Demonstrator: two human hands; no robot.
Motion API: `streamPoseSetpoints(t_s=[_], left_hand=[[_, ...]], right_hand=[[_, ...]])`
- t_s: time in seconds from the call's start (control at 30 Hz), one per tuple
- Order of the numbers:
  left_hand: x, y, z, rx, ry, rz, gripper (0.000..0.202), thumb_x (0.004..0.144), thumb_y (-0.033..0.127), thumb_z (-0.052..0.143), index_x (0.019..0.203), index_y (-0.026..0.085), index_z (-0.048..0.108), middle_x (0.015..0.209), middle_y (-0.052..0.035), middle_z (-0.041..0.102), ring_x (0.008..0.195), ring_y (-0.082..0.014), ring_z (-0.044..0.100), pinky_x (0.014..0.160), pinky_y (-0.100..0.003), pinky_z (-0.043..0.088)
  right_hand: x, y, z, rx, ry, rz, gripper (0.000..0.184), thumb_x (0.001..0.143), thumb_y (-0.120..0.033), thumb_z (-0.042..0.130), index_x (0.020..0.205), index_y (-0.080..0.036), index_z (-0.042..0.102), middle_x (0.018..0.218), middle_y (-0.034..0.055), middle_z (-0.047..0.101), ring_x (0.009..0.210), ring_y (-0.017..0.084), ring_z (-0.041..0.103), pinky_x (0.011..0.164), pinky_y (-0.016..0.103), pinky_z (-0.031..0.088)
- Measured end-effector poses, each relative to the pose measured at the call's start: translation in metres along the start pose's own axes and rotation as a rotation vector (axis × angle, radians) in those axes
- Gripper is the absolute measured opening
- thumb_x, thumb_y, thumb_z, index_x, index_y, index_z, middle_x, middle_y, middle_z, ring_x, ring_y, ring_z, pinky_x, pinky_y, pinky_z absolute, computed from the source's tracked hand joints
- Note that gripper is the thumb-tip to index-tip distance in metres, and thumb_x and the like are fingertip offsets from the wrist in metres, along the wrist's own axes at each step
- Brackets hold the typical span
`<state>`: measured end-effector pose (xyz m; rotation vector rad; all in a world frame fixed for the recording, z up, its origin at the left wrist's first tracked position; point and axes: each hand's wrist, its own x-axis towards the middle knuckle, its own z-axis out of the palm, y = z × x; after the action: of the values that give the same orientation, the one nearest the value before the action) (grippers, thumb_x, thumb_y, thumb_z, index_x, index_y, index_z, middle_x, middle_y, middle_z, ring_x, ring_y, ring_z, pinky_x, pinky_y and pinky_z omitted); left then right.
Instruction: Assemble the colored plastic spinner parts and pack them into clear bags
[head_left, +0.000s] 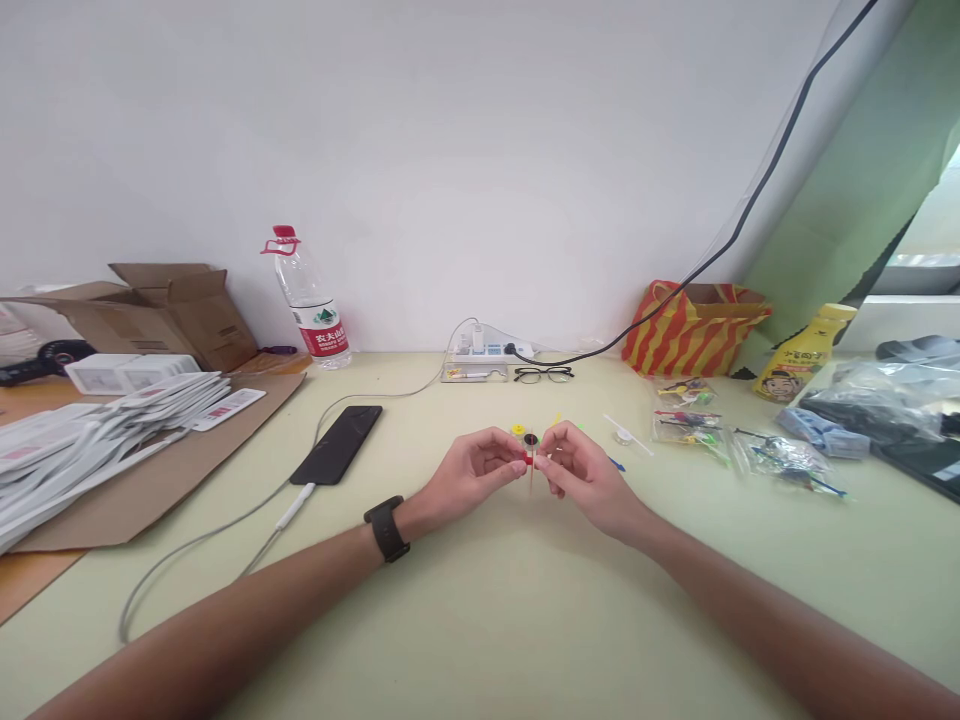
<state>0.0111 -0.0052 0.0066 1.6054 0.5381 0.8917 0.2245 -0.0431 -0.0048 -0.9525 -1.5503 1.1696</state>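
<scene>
My left hand (477,474) is closed in a pinch on a small red plastic piece (529,461) above the table. A thin, upright reddish-brown stick (532,482) shows at this piece, between my two hands. My right hand (583,474) is closed too, thumb and forefinger pressed together right beside the red piece. What those fingertips hold is hidden. Just beyond my hands are a small yellow round part (518,429) and a dark round part (531,440). A blue piece (616,465) pokes out past my right hand, near a thin white stick (637,437) with a small round part.
Small bags of plastic parts (690,428) lie at the right, before a striped bag (697,335) and a yellow bottle (806,350). Glasses (544,375) and a power strip (491,348) sit by the wall. A charging phone (337,445), water bottle (319,315) and cardboard box (176,320) stand left.
</scene>
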Motion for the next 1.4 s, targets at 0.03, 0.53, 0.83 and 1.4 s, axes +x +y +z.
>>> streamPoseSetpoints(t_s=[0.03,0.53,0.83,1.4], left_hand=[[0.0,0.0,0.0,0.004,-0.006,0.004,0.021,0.092,0.032,0.078,0.103,0.016,0.07,0.102,-0.009,0.071,0.095,-0.0196,0.068,0.088,-0.035,0.056],[0.001,-0.004,-0.005,0.314,0.046,0.109,0.031,0.093,0.037,0.075,0.118,0.021,0.068,0.12,-0.0102,0.072,0.108,-0.0237,0.069,0.098,-0.041,0.055],[0.006,-0.026,-0.033,0.925,0.189,0.14,0.036,0.092,0.025,0.066,0.128,0.023,0.064,0.129,-0.0097,0.064,0.122,-0.0284,0.057,0.107,-0.047,0.046],[0.005,-0.018,-0.024,0.71,0.135,0.182,0.016,0.089,0.031,0.073,0.102,0.023,0.067,0.118,-0.0086,0.07,0.115,-0.0267,0.062,0.101,-0.045,0.05]], right_hand=[[0.0,0.0,0.001,0.006,-0.013,0.005,0.029,0.097,-0.052,0.065,0.101,-0.025,0.053,0.097,0.0005,0.058,0.068,0.012,0.052,0.063,0.03,0.048],[0.005,-0.01,-0.016,-0.394,0.08,-0.195,0.021,0.098,-0.043,0.059,0.1,-0.023,0.065,0.094,0.0055,0.069,0.078,0.019,0.064,0.069,0.033,0.052],[0.025,-0.006,-0.093,-1.1,0.361,0.082,0.012,0.086,-0.03,0.064,0.077,-0.021,0.063,0.07,0.0028,0.066,0.063,0.019,0.058,0.058,0.031,0.037],[0.019,0.004,-0.082,-1.428,0.015,0.237,0.016,0.094,-0.018,0.055,0.079,-0.021,0.061,0.081,0.006,0.069,0.078,0.023,0.065,0.061,0.031,0.031]])
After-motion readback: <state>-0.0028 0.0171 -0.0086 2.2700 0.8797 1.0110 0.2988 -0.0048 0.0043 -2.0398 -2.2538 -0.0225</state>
